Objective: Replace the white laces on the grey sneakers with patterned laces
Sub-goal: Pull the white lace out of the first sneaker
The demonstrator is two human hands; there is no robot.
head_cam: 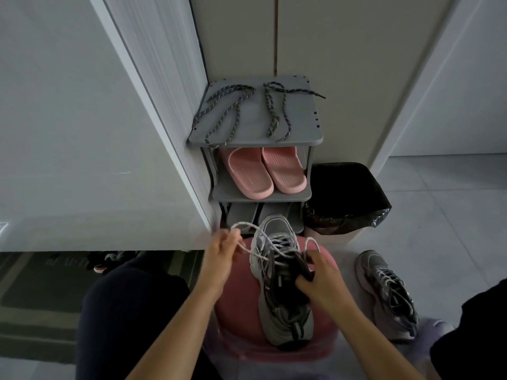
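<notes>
Pinching a white cord lace (247,223) in the left hand (222,256), gripping the collar of a grey mesh sneaker (285,305) with the right hand (321,281), atop a round pink stool (236,305). Best drawn out eyelet by eyelet, shoe pinned firmly.

Left hand (220,255), centre of frame: motion-blurred; finger contact with white lace (247,223) indistinct. Right hand (319,278): fingertips hidden inside sneaker (285,316). Rack (255,119) bottom shelf: contents obscured behind sneaker toe.
</notes>
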